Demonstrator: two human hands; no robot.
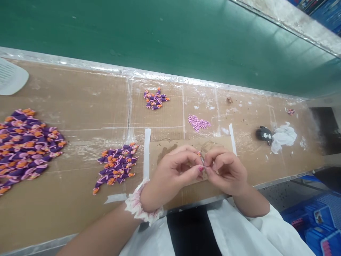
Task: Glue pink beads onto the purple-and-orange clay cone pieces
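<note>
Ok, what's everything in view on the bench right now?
large figure pile: one, purple-orange-pink, far left
middle figure pile: one, same colours, left of hands
small figure pile: one, same colours, back centre
bead heap: one, pink, beyond hands
round object: one, black, right
crumpled wipe: one, white, beside it
tape strips: two, white, flanking hands
bench: one, brown cardboard
belt: one, green, behind
small piece: one, colour unclear, pinched by both hands
left hand: one, scrunchie at wrist
right hand: one, white sleeve

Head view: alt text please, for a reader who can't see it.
The left hand and right hand pinch a tiny piece together over a cardboard bench. Purple-and-orange pieces lie in piles to the left, pink beads just beyond.
</note>
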